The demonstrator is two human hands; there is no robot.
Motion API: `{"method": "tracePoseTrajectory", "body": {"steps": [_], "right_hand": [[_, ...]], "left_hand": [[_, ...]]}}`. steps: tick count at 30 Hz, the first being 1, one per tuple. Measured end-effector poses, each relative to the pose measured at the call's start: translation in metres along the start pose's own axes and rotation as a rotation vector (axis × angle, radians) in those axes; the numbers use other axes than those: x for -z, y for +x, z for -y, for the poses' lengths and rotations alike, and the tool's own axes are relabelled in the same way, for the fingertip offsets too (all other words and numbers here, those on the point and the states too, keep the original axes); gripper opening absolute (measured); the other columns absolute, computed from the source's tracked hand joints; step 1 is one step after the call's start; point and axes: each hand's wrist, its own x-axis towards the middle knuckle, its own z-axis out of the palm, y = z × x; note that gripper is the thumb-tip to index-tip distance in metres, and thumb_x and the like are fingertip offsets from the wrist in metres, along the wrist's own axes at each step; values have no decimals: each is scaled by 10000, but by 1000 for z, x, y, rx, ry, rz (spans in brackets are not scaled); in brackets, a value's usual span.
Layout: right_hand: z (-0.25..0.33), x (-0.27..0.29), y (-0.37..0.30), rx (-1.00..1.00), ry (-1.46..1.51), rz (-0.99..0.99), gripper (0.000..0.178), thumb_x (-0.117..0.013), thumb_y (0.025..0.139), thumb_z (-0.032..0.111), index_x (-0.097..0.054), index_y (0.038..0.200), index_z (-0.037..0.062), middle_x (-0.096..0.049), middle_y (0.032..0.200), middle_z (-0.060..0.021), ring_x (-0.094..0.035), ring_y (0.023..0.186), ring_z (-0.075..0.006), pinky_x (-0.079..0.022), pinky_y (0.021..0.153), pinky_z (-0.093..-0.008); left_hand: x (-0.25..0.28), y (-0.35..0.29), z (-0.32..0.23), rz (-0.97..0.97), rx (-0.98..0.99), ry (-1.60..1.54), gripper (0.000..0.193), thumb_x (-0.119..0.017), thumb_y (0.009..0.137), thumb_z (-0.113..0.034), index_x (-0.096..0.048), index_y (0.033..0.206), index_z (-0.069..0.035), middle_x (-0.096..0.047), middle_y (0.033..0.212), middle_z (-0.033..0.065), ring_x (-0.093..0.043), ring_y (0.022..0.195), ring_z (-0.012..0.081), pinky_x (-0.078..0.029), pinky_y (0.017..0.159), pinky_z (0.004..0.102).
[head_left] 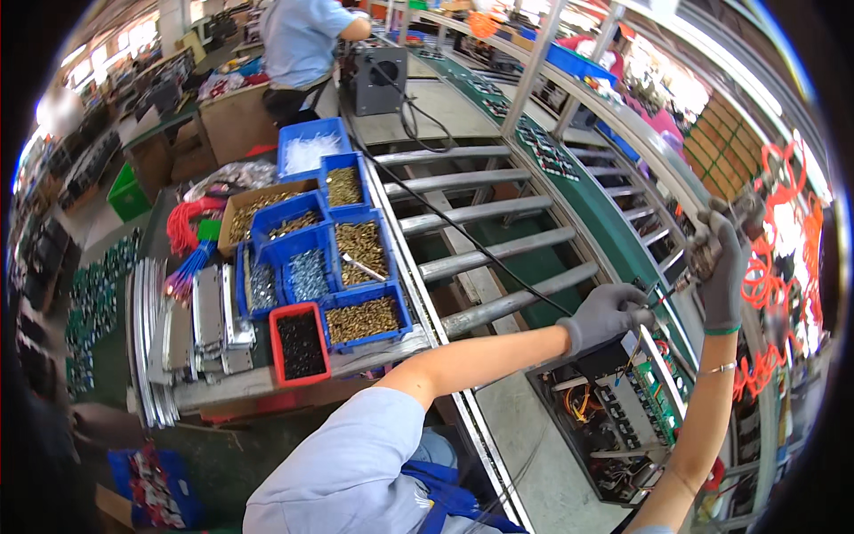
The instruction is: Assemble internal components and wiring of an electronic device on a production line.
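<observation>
My right hand [726, 271], in a grey glove, is raised at the right and wrapped round a metal power screwdriver [703, 254]. The driver slants down to the left, its tip end close to my left hand's fingers. My left hand [609, 316], gloved in grey too, reaches across above the far edge of an open black metal case [583, 418]. Its fingers are closed near that edge; whatever they pinch is too small to make out. Inside the case show a green circuit board [660, 402], dark components and yellow-orange wires [583, 405].
Blue bins of brass screws [360, 320], silver screws [308, 274] and white pieces [311, 151] stand left, beside a red bin [300, 343]. Metal rollers [498, 267] and a black cable [471, 240] lie ahead. Orange coiled hoses [769, 276] hang right. A co-worker [302, 44] stands beyond.
</observation>
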Motion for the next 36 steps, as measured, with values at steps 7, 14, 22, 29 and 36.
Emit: {"method": "tracePoseTrajectory", "body": {"steps": [7, 14, 22, 29, 36], "right_hand": [[41, -9, -74, 96, 67, -108, 410, -534, 921, 232, -520, 1274, 26, -601, 939, -52, -550, 607, -82, -378, 435, -209], [54, -68, -275, 381, 105, 157, 423, -614, 902, 291, -434, 1086, -43, -514, 759, -120, -449, 412, -148, -398, 373, -308], [80, -90, -402, 351, 189, 87, 139, -520, 903, 41, -560, 1036, 57, -588, 916, -192, -553, 962, -286, -451, 917, -545], [118, -109, -413, 278, -95, 33, 187, -602, 846, 128, -520, 898, -31, -556, 660, -149, -545, 590, -283, -540, 580, -452], [121, -118, -421, 509, 217, -155, 187, -612, 826, 89, -500, 859, -57, -522, 592, -156, -508, 514, -286, -532, 563, -450]], "left_hand": [[67, -104, 85, -463, 706, -539, 315, -443, 795, 103, -584, 1068, 31, -575, 969, 115, -625, 918, 226, -580, 768, 286], [34, -239, 64, -340, 859, -924, 232, -444, 958, -35, -541, 1156, 38, -626, 1113, 186, -643, 1027, 311, -564, 888, 429], [16, -323, 55, -75, 980, -970, 285, -507, 960, -77, -515, 1215, 51, -631, 1078, 192, -667, 972, 292, -593, 814, 390], [24, -322, -15, 138, 908, -805, 309, -616, 945, -280, -562, 1077, -6, -655, 871, 123, -649, 657, 169, -519, 486, 256], [27, -320, -32, 249, 743, -451, 304, -624, 934, -335, -637, 991, -36, -658, 766, 43, -609, 587, 90, -450, 457, 201]]}}
